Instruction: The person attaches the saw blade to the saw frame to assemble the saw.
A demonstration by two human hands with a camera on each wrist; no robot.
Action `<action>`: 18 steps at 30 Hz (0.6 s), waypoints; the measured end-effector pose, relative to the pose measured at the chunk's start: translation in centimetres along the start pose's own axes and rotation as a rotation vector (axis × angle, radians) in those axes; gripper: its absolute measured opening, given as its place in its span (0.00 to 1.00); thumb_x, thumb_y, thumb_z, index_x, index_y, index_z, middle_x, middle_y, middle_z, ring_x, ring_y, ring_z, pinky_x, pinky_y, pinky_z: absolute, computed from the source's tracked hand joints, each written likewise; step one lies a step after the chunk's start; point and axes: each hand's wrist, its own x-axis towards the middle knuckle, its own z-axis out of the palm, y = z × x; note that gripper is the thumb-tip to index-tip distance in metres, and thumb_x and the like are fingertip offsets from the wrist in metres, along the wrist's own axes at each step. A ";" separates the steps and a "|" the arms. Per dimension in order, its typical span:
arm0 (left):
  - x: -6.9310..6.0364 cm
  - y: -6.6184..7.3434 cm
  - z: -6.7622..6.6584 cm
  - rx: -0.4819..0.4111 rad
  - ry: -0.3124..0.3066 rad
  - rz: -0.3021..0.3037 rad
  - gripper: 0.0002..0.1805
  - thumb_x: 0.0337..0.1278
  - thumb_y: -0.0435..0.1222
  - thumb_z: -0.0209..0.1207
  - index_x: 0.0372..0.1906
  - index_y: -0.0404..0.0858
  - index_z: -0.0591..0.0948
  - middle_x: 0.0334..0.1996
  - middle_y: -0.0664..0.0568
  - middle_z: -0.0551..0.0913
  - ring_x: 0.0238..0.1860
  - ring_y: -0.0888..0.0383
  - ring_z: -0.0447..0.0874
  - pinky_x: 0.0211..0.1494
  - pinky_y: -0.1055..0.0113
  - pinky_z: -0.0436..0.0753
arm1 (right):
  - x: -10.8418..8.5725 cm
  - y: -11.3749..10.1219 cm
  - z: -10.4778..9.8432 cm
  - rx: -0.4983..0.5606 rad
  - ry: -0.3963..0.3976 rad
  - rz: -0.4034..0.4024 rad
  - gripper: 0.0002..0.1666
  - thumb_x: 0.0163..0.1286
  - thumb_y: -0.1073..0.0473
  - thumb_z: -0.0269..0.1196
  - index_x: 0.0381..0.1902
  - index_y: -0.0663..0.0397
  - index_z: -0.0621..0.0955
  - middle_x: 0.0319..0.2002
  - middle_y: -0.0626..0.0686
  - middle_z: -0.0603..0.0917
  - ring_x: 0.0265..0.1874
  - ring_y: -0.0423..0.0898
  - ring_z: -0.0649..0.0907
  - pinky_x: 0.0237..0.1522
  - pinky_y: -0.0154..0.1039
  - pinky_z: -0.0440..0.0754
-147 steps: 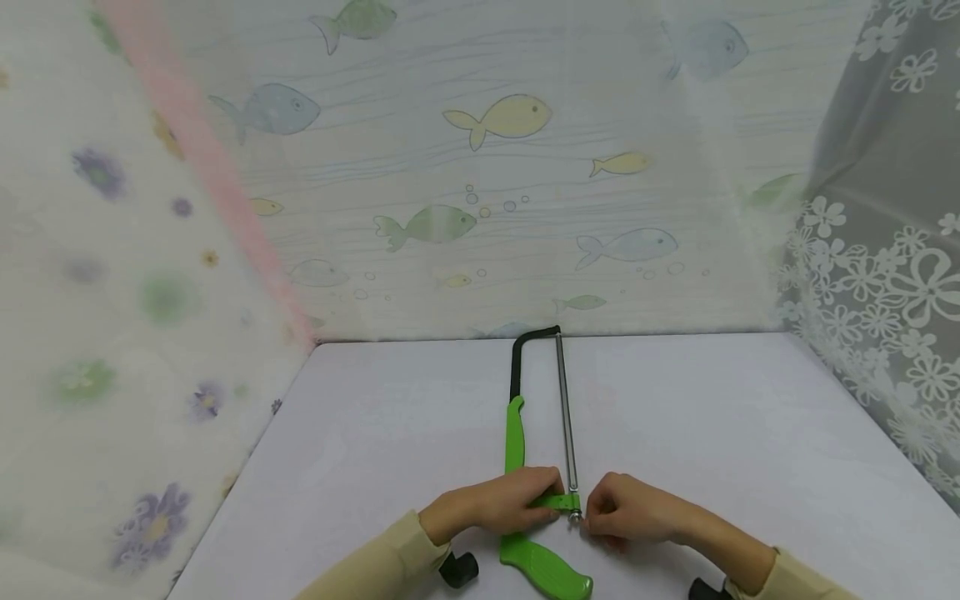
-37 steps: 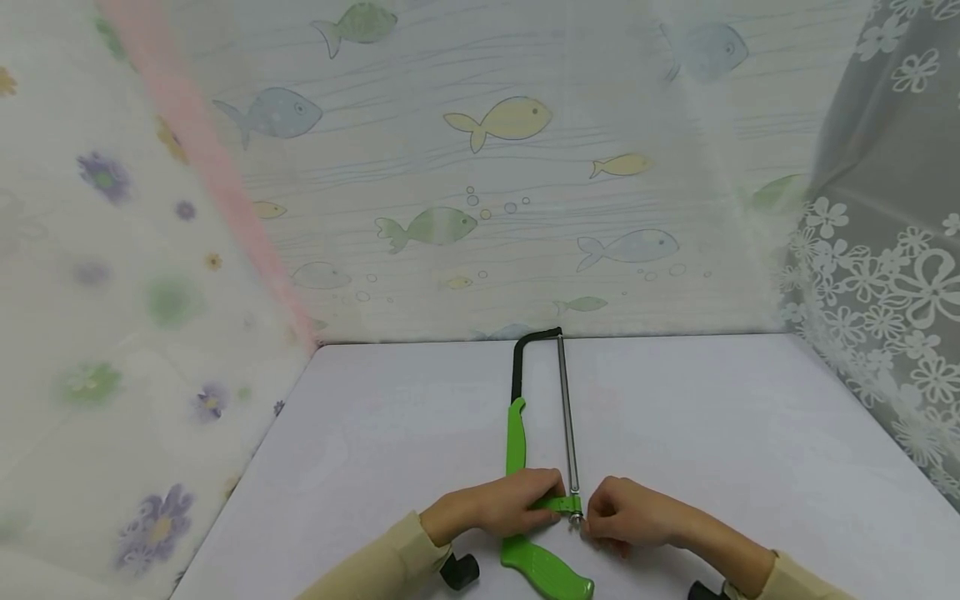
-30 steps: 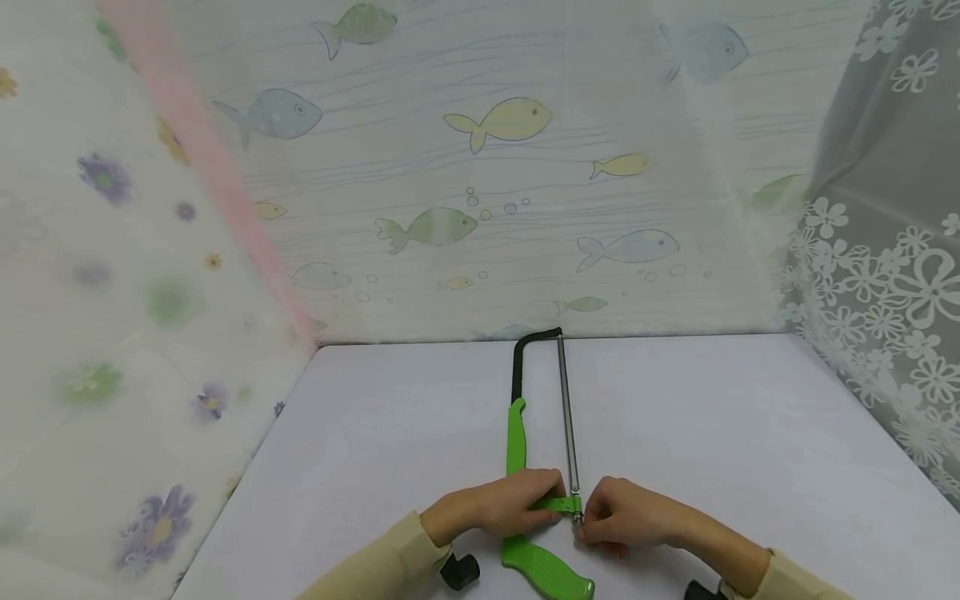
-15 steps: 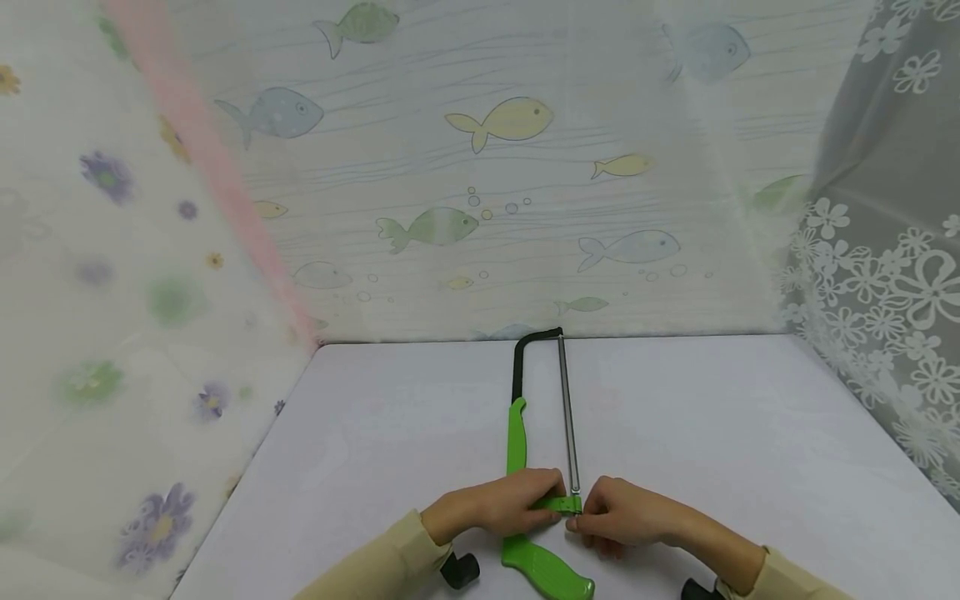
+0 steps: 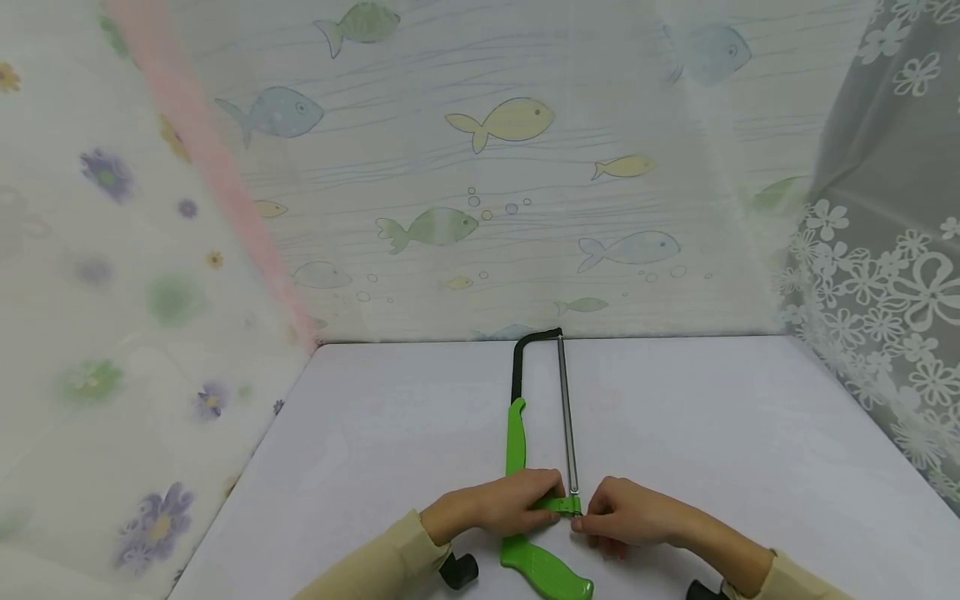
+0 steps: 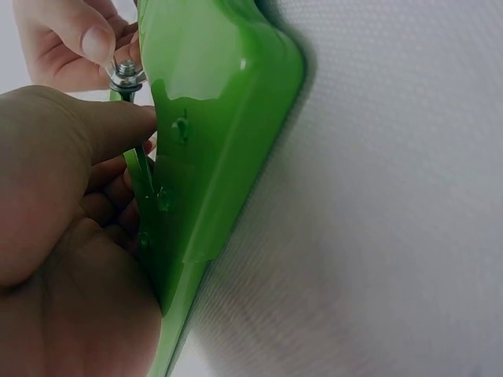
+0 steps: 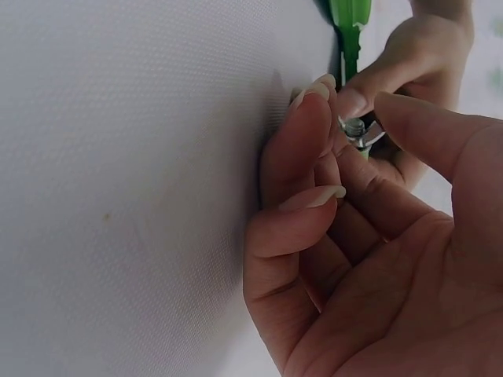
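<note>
A hacksaw with a green handle [image 5: 546,568], a black bent front bar [image 5: 517,367] and a thin metal blade [image 5: 567,408] lies on the white table. My left hand [image 5: 510,502] grips the green frame around its short cross arm [image 5: 558,505]; the left wrist view shows the thumb against the green frame [image 6: 204,133]. At the arm's end sits a metal wing nut, seen in the left wrist view [image 6: 126,77] and the right wrist view [image 7: 357,132]. My right hand [image 5: 637,512] has thumb and forefinger at the nut, its other fingers curled.
The white table [image 5: 375,417] reaches back to a curtain printed with fish [image 5: 513,118]. A flowered cloth hangs at the left [image 5: 157,525], and a grey lace one at the right [image 5: 930,287]. Black wrist devices [image 5: 459,571] show below the hands.
My right hand has moved its fingertips in over the nut from its right side, then shifted slightly back to the right. My left hand and the hacksaw stay in place.
</note>
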 end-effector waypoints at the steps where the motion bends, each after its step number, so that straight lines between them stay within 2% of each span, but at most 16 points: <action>1: 0.0 0.0 0.0 0.000 0.001 0.000 0.05 0.76 0.36 0.57 0.48 0.42 0.74 0.37 0.64 0.73 0.37 0.71 0.70 0.41 0.78 0.73 | 0.0 0.1 0.0 0.001 0.000 -0.003 0.24 0.75 0.53 0.63 0.22 0.61 0.85 0.15 0.47 0.79 0.14 0.39 0.75 0.18 0.31 0.72; 9: -0.1 -0.1 -0.1 0.007 0.002 0.003 0.05 0.75 0.36 0.57 0.48 0.42 0.74 0.36 0.64 0.72 0.37 0.71 0.69 0.41 0.78 0.72 | 0.1 0.8 -0.3 -0.030 0.007 -0.013 0.15 0.72 0.58 0.64 0.24 0.57 0.85 0.17 0.45 0.78 0.15 0.37 0.75 0.19 0.30 0.70; 18: 0.0 -0.2 0.0 0.006 0.003 0.014 0.04 0.75 0.36 0.57 0.47 0.42 0.74 0.36 0.64 0.72 0.37 0.71 0.69 0.41 0.78 0.72 | 0.2 0.9 -0.2 -0.047 -0.001 -0.040 0.15 0.70 0.59 0.65 0.23 0.58 0.83 0.13 0.43 0.75 0.13 0.35 0.72 0.19 0.29 0.66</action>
